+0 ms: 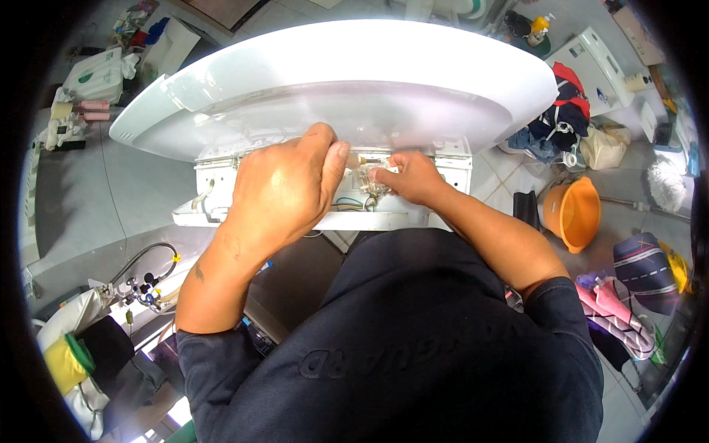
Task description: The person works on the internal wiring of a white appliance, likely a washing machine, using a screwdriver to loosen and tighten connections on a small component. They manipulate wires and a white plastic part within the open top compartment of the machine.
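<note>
A white curved panel arches above an open white housing with wires and small fittings inside. My left hand is raised over the housing's middle, closed around what looks like a translucent screwdriver handle, mostly hidden by my fingers; its tip is at a small clear terminal block. My right hand pinches that block from the right, thumb and forefinger on it. Thin coloured wires run below the block.
An orange basin sits at the right near piled fabrics and a dark bundle of clothes. Hoses with a gauge manifold lie at lower left, beside a yellow container. A white appliance stands upper right.
</note>
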Demonstrator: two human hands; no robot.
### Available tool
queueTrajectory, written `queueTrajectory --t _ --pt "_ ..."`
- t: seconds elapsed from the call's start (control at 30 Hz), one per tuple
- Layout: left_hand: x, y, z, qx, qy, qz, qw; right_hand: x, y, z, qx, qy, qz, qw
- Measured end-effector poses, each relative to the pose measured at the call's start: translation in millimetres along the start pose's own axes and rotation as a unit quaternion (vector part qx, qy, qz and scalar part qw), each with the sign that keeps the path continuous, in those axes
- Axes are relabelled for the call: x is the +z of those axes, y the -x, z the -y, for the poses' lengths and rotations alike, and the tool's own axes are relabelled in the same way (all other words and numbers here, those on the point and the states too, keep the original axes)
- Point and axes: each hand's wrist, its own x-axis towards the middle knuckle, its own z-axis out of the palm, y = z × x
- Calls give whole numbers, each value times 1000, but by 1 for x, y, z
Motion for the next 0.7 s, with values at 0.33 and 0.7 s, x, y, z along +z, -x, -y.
queueTrajectory --t 0.33,0.7 --pt "4 -1 8 63 12 -34 997 4 -5 -11 4 -33 -2 999" --pt "-1 -4 4 49 -11 0 999 0 -3 -6 14 -43 2 999"
